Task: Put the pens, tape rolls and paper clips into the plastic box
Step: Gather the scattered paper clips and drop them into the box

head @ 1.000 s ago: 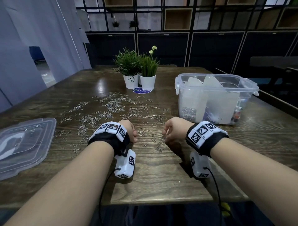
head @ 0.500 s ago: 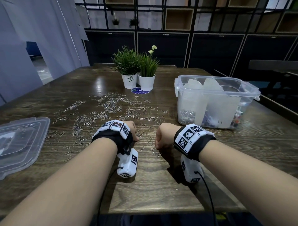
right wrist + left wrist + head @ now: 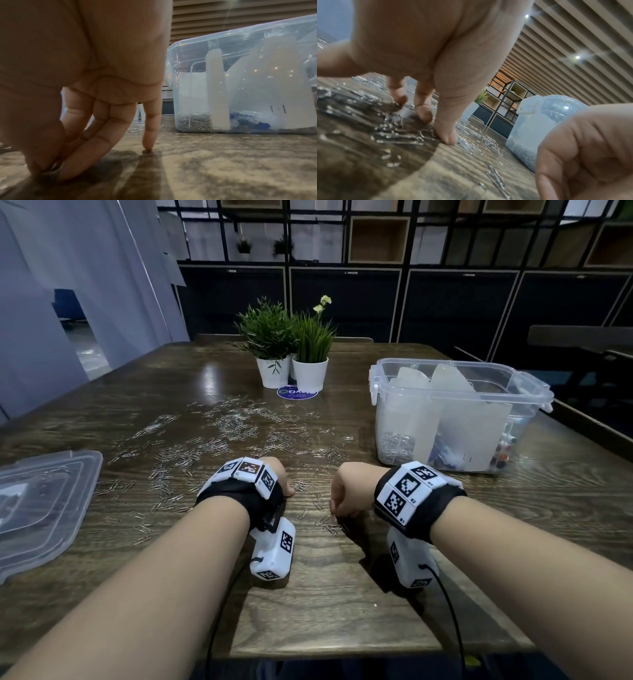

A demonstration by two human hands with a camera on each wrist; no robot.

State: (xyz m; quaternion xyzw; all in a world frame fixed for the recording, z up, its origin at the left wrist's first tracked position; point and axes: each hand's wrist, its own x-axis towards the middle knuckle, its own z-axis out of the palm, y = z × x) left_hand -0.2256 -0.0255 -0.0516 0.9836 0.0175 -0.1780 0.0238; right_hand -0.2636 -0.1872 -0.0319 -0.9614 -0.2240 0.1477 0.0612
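Observation:
Several silver paper clips lie scattered over the dark wooden table. My left hand stands on its straight fingertips among the clips, thumb spread aside, gripping nothing. A little to its right, my right hand is bent down, thumb and fingers pinched together at the tabletop on a few clips; its little finger touches the wood apart. The clear plastic box stands open at the right, beyond the right hand. It holds a heap of clips and pens between white dividers.
The box's clear lid lies at the left table edge. Two potted plants stand at the back centre on a round sticker. A dark bench runs along the right side, with shelving behind.
Over the last second my right hand slid left toward the left hand and bent down onto the clips. The left hand has stayed almost where it was.

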